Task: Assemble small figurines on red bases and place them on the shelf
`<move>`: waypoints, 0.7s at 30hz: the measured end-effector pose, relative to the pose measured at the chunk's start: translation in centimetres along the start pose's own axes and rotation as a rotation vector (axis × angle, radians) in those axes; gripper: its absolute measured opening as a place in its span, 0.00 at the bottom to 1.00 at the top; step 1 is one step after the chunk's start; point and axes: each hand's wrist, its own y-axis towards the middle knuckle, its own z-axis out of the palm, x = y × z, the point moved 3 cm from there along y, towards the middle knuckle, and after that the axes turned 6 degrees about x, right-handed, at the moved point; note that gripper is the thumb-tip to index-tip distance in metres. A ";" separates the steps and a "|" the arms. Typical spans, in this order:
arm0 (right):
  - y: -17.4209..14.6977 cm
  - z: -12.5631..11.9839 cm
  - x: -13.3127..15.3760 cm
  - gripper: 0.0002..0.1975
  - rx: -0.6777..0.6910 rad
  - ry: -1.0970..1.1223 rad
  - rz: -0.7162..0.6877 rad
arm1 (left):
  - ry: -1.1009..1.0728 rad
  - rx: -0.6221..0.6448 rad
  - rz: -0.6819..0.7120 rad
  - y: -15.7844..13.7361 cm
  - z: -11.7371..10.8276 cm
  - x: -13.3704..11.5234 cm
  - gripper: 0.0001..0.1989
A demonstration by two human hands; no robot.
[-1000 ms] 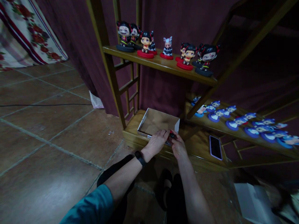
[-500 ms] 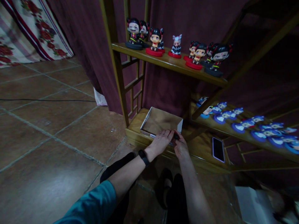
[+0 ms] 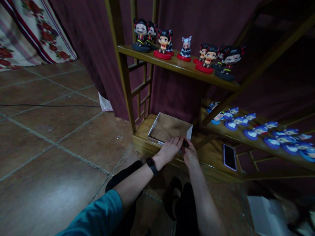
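Note:
My left hand (image 3: 170, 148), with a dark band on its wrist, reaches over the near right edge of a shallow open cardboard box (image 3: 163, 126). Its fingers are bent together, and their tips meet the fingers of my right hand (image 3: 190, 153). A small dark object (image 3: 186, 143) shows between the thumb and fingers of my right hand, too small and shaded to name. What the left fingertips hold is hidden. The box has white outer walls and a brown inside, and it sits on the low wooden shelf (image 3: 142, 128).
Above, several black-haired figurines (image 3: 163, 41) on red or dark bases stand on a wooden shelf board (image 3: 177, 67). Several blue-and-white figurines (image 3: 236, 121) line a shelf to the right. A phone (image 3: 229, 157) lies right of my hands. A white box (image 3: 268, 214) is at lower right.
Almost nothing differs. Both hands stay together at the box's near right corner, with only a slight shift of the fingers around the small dark object.

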 end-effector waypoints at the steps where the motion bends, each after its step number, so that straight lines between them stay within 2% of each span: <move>1: 0.0 0.0 0.0 0.22 -0.001 0.003 0.003 | 0.005 0.002 0.000 0.0 0.0 0.0 0.25; 7: -0.2 0.1 0.1 0.22 -0.002 -0.012 -0.009 | -0.014 0.004 -0.008 0.1 0.1 0.1 0.25; 11: -0.2 0.1 0.0 0.22 -0.007 -0.025 -0.020 | -0.139 0.001 -0.078 0.0 0.1 0.4 0.23; 16: -0.2 0.1 -0.1 0.21 -0.001 -0.025 0.008 | -0.514 -0.093 -0.199 0.3 0.8 1.7 0.21; 21: -0.3 0.4 0.1 0.15 -0.002 -0.009 0.037 | -0.995 -0.138 -0.261 1.2 2.8 3.2 0.17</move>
